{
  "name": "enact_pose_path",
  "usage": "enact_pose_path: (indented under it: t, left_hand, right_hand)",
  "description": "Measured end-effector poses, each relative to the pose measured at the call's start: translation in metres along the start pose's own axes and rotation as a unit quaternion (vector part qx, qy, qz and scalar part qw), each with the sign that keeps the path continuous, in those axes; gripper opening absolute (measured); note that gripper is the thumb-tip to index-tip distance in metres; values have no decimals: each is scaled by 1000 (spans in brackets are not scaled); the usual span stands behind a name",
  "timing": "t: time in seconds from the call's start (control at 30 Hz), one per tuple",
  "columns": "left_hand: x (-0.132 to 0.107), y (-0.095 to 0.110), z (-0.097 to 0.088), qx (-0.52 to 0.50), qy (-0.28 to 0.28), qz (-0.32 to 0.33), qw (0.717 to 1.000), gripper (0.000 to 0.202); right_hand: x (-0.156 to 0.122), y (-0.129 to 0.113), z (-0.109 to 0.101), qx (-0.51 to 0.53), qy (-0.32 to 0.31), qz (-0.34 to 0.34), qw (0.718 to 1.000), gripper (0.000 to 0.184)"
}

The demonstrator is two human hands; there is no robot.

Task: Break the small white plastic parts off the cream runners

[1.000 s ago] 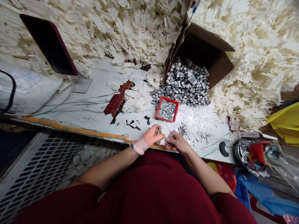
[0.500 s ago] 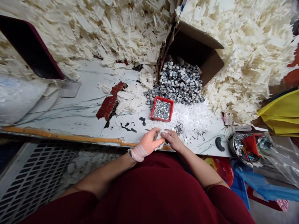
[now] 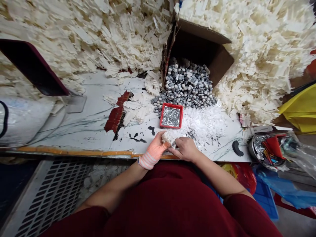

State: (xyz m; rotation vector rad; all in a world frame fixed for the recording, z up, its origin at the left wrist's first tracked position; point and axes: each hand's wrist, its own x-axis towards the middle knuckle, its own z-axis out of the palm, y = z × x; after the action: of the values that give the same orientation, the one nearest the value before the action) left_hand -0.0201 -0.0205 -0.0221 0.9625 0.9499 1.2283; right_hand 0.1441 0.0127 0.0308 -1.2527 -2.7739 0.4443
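Observation:
My left hand (image 3: 155,150), in an orange glove with grey stripes at the wrist, is closed around a whitish plastic piece (image 3: 169,137) at the table's front edge. My bare right hand (image 3: 185,148) meets it from the right, its fingers bent and pressed to the near end of the piece. Whether the right fingertips pinch a smaller part is hidden. Just beyond the hands sits a red tray (image 3: 182,116) full of small shiny metal pins (image 3: 171,116). Small white plastic parts (image 3: 204,123) lie spread to the right of the tray.
A cardboard box (image 3: 223,62) on its side spills grey-and-white cylindrical parts (image 3: 189,82). Heaps of cream plastic strips (image 3: 86,36) line the back. A phone (image 3: 32,67) on a stand is at left; a metal bowl (image 3: 254,149) of odds and ends stands at right.
The plastic piece now shows more in my left hand, tilted upward. My right hand has shifted right and turned, its back now facing up. The camera view has moved slightly.

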Motion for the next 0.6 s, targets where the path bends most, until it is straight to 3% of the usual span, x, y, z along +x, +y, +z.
enact_pose_path:
  t: [0.13,0.23,0.33,0.43,0.6]
  left_hand:
    - [-2,5,1,-47,6,-16,999,54]
    - [-4,12,4,-126,-2,-53,991,51]
    - [-6,17,7,-167,-26,-70,983,49]
    - [-8,23,10,-189,-39,-78,978,48]
    - [-14,34,15,-212,-24,-101,972,45]
  right_hand:
    - [-2,4,-4,11,43,-47,998,48]
    - [-1,6,-8,99,160,-63,980,44]
    - [2,1,-10,203,256,-99,940,42]
    - [5,-7,-8,254,272,-130,919,42]
    - [6,-22,0,301,285,-105,904,29]
